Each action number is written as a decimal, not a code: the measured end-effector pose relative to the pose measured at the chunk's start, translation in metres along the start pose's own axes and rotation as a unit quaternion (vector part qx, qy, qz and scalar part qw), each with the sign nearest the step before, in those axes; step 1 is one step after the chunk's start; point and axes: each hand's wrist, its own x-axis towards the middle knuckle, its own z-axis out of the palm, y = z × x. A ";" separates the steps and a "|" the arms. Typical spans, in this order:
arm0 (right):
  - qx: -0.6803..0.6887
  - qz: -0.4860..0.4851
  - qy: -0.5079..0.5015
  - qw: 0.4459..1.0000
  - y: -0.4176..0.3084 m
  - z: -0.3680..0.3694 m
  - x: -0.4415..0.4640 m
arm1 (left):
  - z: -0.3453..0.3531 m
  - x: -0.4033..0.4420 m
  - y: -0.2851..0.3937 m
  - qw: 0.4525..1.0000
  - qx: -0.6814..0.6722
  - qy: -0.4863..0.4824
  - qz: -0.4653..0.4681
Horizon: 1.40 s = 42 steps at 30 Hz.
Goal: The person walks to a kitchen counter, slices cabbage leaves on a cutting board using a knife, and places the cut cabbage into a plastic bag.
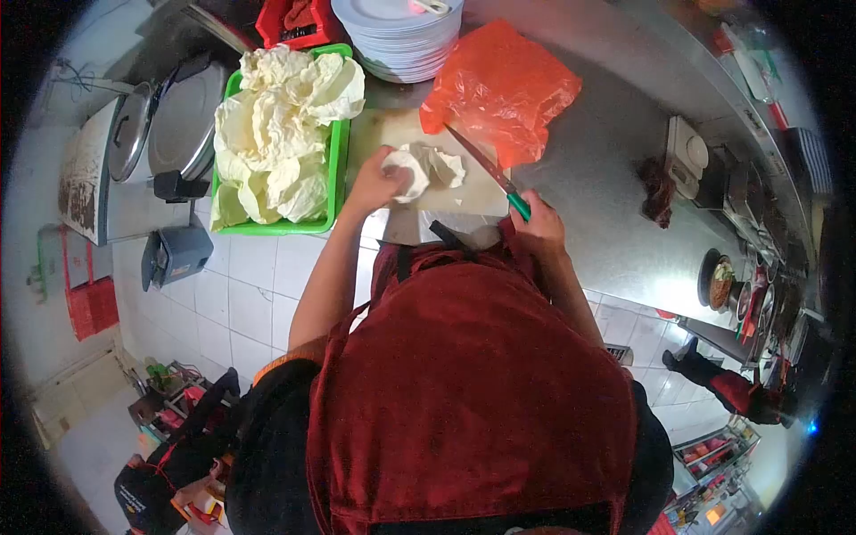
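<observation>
My left hand point(378, 183) is closed around a pale cabbage piece point(411, 176) on the cutting board point(374, 134). Another cabbage piece point(447, 168) lies against it on the right. In my right hand point(540, 226) is a knife point(489, 164) with a green handle, its blade slanting up and left across the board, apart from the cabbage. Left of the board, a green tray point(339, 169) is heaped with cabbage leaves point(272, 143). An orange plastic bag point(508, 85) lies crumpled over the board's upper right corner.
Stacked white plates point(399, 40) stand behind the board, beside a red basket point(294, 40). A grey bin point(178, 257) is on the floor at left. The steel counter point(615, 205) extends right towards a scale-like white device point(687, 156). Other people point(165, 486) are lower left and right.
</observation>
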 end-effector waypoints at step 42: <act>0.014 0.044 0.208 0.977 -0.044 -0.171 -0.025 | 0.150 0.086 0.156 0.919 -0.108 -0.363 0.113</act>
